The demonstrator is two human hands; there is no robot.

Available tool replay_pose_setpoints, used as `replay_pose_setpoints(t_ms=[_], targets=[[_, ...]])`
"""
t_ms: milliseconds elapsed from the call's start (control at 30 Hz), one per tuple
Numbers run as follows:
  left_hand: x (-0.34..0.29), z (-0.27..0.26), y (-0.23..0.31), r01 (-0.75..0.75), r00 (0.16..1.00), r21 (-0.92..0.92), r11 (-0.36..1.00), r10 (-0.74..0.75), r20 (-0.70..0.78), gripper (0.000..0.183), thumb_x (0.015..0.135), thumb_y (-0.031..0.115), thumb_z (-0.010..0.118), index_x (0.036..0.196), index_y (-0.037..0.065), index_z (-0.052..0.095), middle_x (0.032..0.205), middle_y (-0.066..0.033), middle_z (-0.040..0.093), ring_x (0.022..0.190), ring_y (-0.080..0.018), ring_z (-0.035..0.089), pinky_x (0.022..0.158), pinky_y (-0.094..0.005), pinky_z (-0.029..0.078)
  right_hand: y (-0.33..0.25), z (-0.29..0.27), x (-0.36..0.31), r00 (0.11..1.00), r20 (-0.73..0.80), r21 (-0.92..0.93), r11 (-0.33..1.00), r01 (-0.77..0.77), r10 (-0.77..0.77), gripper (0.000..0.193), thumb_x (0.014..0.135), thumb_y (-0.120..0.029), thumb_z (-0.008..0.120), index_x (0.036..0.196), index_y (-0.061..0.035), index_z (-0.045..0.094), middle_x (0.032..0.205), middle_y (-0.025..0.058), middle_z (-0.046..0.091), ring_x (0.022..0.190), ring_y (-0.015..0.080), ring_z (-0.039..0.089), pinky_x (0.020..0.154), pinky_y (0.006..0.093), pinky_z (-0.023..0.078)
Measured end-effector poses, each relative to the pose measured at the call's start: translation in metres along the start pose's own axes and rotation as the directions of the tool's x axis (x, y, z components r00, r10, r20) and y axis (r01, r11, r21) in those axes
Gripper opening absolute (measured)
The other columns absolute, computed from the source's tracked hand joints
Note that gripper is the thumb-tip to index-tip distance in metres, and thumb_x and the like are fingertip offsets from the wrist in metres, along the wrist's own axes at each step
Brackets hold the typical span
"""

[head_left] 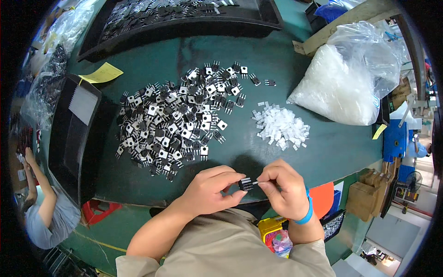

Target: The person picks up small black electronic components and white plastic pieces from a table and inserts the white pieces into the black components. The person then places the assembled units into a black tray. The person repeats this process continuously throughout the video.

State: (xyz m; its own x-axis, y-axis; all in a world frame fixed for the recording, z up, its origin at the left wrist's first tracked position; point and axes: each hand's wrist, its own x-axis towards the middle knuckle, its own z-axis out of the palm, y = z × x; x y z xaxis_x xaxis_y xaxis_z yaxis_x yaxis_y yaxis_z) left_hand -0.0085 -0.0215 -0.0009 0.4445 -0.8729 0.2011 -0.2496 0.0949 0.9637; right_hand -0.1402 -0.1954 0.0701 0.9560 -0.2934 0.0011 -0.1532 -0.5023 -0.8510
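My left hand [212,189] pinches a small black three-legged electronic component [245,183] just above the near edge of the green table [277,60]. My right hand [282,187], with a blue wristband, grips a small white sleeve piece against the component's legs. Beyond my hands lies a large heap of the same black and silver components [177,120]. To its right sits a smaller heap of white plastic pieces [281,127].
A clear bag of white pieces [350,78] lies at the right. A long black tray [184,18] of components sits at the back, an empty black tray [76,134] at the left, a yellow note [102,73] between them. Another person [44,212] sits far left.
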Motion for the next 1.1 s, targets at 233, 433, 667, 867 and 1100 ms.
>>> replay_pose_setpoints(t_ms=[233,433,667,867,1100], targets=[[0.000,0.001,0.001,0.013,1.000,0.007,1.000,-0.013,-0.009,0.030,0.077,0.009,0.081,0.104,0.000,0.070,0.089,-0.0084,0.067,0.061,-0.0148,0.062,0.053,-0.0266,0.052,0.004,0.008,0.002,0.998,0.026,-0.024,0.998,0.057,-0.056,0.019,0.079,0.008,0.072,0.093,-0.0021,0.064,0.089,0.0118,0.063,0.078,0.0267,0.062,0.067,0.0340,0.050],[0.000,0.000,0.000,0.009,1.000,0.007,1.000,-0.009,-0.008,0.031,0.077,0.009,0.081,0.104,0.000,0.070,0.089,-0.0084,0.068,0.061,-0.0146,0.062,0.053,-0.0265,0.052,-0.001,0.005,0.003,0.998,0.037,-0.036,0.998,0.059,-0.058,0.017,0.081,0.006,0.070,0.095,-0.0009,0.066,0.091,0.0147,0.064,0.078,0.0320,0.064,0.068,0.0371,0.052],[0.001,0.002,-0.001,0.009,1.000,-0.005,1.000,-0.009,-0.019,0.031,0.077,0.008,0.082,0.105,0.000,0.070,0.090,-0.0081,0.068,0.061,-0.0132,0.062,0.054,-0.0256,0.052,0.004,0.006,-0.005,0.988,-0.058,-0.019,0.990,0.139,-0.140,0.025,0.073,0.010,0.062,0.093,-0.0005,0.072,0.088,0.0124,0.066,0.070,0.0231,0.062,0.063,0.0318,0.050],[-0.001,0.001,-0.001,0.003,1.000,-0.012,1.000,-0.004,-0.030,0.033,0.076,0.006,0.081,0.106,0.000,0.071,0.089,-0.0083,0.069,0.060,-0.0123,0.061,0.053,-0.0249,0.051,0.015,-0.004,-0.009,0.978,-0.188,-0.108,0.988,-0.110,0.088,0.017,0.079,0.004,0.067,0.095,-0.0013,0.070,0.087,0.0146,0.066,0.076,0.0295,0.065,0.066,0.0357,0.053],[0.001,0.001,0.001,0.049,0.999,-0.021,0.999,-0.049,-0.004,0.032,0.074,0.003,0.081,0.104,-0.002,0.073,0.086,-0.0085,0.068,0.063,-0.0109,0.059,0.055,-0.0244,0.051,0.058,-0.007,0.005,0.875,-0.473,-0.377,0.875,-0.305,0.101,0.019,0.080,-0.005,0.077,0.097,-0.0023,0.068,0.086,0.0147,0.064,0.076,0.0314,0.064,0.067,0.0385,0.051]])
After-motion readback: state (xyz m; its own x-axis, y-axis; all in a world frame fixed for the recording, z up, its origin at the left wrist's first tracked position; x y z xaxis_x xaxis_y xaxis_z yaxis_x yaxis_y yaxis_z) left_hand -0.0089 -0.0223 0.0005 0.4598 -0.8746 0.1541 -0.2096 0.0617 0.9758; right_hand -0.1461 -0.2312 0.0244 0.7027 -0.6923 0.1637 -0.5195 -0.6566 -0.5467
